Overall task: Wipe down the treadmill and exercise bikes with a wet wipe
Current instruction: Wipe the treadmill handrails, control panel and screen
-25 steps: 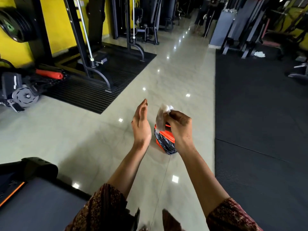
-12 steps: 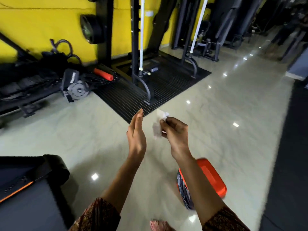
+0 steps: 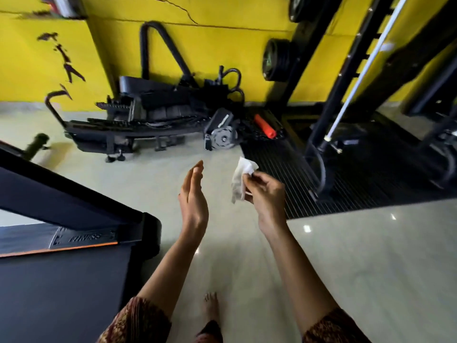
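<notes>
My right hand (image 3: 265,194) pinches a crumpled white wet wipe (image 3: 241,178) between thumb and fingertips, held up in front of me above the pale floor. My left hand (image 3: 194,201) is raised beside it, a short gap to the left, fingers straight and together, holding nothing. The treadmill (image 3: 61,273) fills the lower left: dark grey belt, black rear end cap, orange stripe along the side rail. Both hands are to the right of its rear corner and apart from it. No exercise bike is clearly in view.
Dismantled black machine parts (image 3: 148,120) and a motor (image 3: 221,136) lie along the yellow wall. A black ribbed mat (image 3: 358,184) with a rack frame (image 3: 329,115) lies at right. A red roller (image 3: 265,126) rests near the mat. My bare foot (image 3: 211,309) stands on the floor.
The view has swung left toward the treadmill and yellow wall. The orange wipe pack on the floor has left the frame. Both hands keep the same pose, the wipe still pinched.
</notes>
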